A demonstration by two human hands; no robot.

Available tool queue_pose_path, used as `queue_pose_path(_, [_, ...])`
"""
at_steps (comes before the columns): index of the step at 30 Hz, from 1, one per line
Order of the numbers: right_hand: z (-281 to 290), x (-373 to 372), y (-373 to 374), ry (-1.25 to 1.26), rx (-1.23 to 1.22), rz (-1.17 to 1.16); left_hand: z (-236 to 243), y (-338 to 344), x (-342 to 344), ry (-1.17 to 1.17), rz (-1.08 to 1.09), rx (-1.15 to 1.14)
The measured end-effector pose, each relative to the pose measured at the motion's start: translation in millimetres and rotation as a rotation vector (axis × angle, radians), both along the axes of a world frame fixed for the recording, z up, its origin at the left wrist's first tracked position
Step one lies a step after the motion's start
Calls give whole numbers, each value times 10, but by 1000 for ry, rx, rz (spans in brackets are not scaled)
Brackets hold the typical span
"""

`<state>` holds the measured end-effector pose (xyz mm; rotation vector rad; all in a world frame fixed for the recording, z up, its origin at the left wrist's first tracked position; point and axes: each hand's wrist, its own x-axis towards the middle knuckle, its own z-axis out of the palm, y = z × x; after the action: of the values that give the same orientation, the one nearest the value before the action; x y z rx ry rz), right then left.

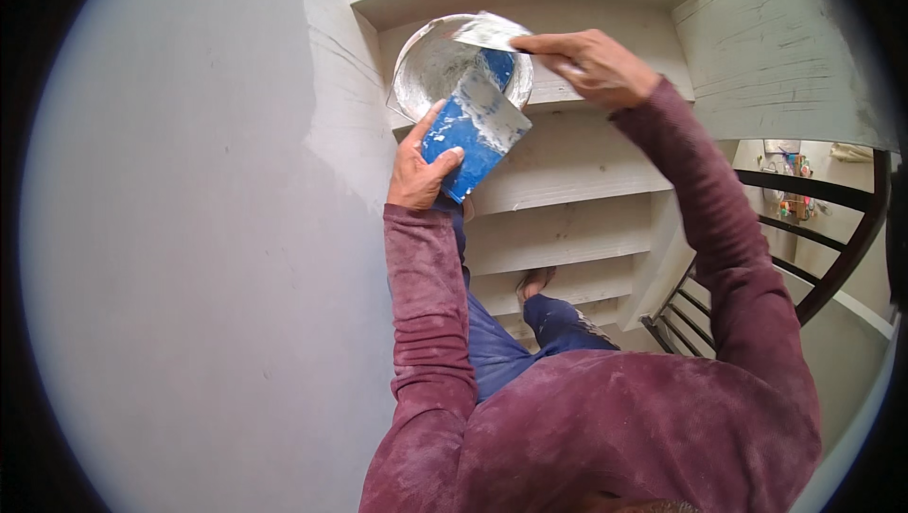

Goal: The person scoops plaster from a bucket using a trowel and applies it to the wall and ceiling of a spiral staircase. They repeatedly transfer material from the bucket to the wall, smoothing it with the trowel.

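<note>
Fingers of my left hand (422,169) are clamped on the lower edge of a blue putty blade (475,133), thumb on its face, tilting it up against the rim of the round putty pan (416,69). My right hand (591,64) reaches over from the right, wrist bent, fingers pinched on a smaller scraper (490,33) lying across the pan's top rim. The pan sits on a white stair step (586,158); both maroon sleeves extend forward.
</note>
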<state>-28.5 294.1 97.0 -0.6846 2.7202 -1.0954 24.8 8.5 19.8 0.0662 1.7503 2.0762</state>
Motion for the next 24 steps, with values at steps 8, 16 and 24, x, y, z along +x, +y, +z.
queue_pose_path(8, [-48, 688, -86, -178, 270, 21, -21, -41, -39, 172, 105, -179])
queue_pose_path(16, [-72, -35, -271, -117, 156, -122, 54, 85, -4, 113, 44, -80])
queue_pose_path(24, [104, 757, -133, -245, -352, -152, -252, -98, -140, -207, 306, 879])
